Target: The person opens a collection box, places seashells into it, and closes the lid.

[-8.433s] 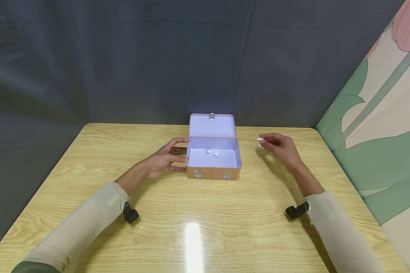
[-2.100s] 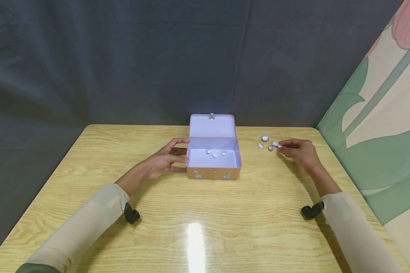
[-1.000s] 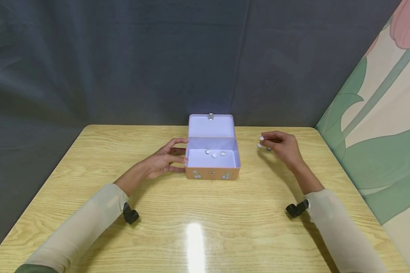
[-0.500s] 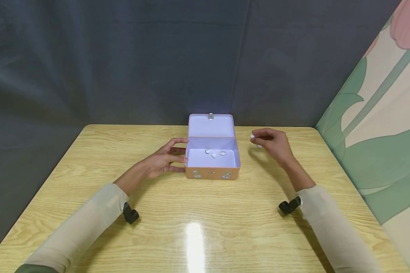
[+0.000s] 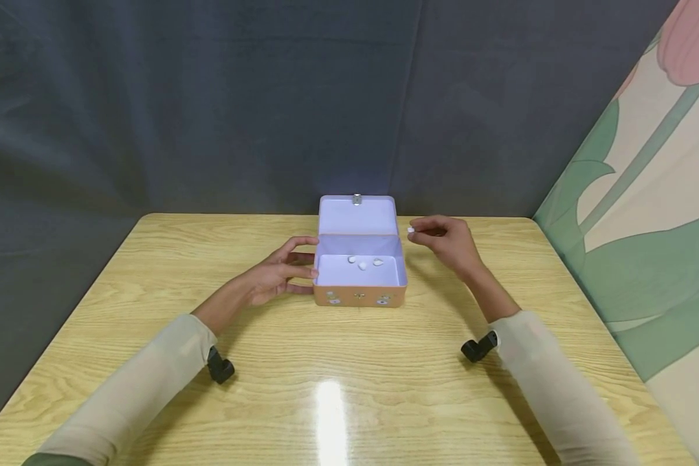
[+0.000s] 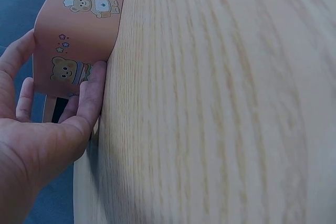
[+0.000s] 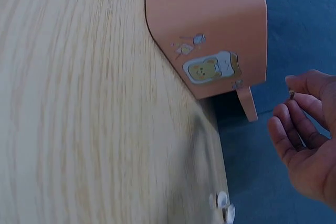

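A lidded tin box (image 5: 360, 296), orange with bear pictures outside and pale lilac inside, stands with its lid up at the table's back. In it lie three small white shells (image 5: 362, 266). My left hand (image 5: 274, 275) rests its spread fingers against the box's left side; in the left wrist view, fingers touch the bear-printed wall (image 6: 73, 61). My right hand (image 5: 445, 244) is raised just right of the box, pinching a small white shell (image 5: 410, 230) between thumb and fingertip. The right wrist view shows it partly hidden by the fingers.
Loose white shells (image 7: 222, 199) lie near the table's edge in the right wrist view; my right hand covers that spot in the head view. A dark cloth (image 5: 256, 103) hangs behind the wooden table (image 5: 279, 388). A flower-patterned panel (image 5: 646, 226) stands at right.
My right hand picked up a shell from the right and has carried it left to beside the box. Earlier, another shell joined two in the box. My left hand stays against the box.
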A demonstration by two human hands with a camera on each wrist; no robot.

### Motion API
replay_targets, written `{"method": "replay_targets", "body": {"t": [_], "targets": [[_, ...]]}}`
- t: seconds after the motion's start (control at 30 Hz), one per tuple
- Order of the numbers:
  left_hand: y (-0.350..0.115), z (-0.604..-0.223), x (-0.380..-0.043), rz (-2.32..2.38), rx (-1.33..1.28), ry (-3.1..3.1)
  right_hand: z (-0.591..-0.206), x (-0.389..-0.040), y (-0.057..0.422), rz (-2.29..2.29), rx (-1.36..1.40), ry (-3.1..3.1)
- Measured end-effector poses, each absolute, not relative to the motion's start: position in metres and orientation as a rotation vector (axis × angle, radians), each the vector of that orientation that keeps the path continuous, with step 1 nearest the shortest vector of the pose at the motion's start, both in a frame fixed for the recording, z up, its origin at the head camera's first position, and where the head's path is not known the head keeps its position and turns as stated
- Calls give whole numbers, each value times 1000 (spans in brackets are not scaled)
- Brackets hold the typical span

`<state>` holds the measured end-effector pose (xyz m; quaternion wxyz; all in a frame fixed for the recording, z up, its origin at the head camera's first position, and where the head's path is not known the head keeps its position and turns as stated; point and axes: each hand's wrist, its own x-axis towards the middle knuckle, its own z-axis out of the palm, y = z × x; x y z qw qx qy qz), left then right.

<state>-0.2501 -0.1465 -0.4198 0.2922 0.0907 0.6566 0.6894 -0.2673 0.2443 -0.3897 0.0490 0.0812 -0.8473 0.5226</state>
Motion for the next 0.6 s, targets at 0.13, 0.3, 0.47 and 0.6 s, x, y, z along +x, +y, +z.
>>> {"method": "replay_targets", "body": {"t": [0.13,0.3,0.47,0.6], "targets": [[-147,-420,-250,1835,246,1746,-389,-269,236,1599,256,-2580],[-146,-419,-249,1832,249,1742,-387,-270,227,1615,292,-2568],[-146,-419,-249,1834,253,1738,-383,-269,217,1620,351,-2556],[-146,-418,-249,1835,255,1740,-380,-269,208,1621,361,-2561]]}}
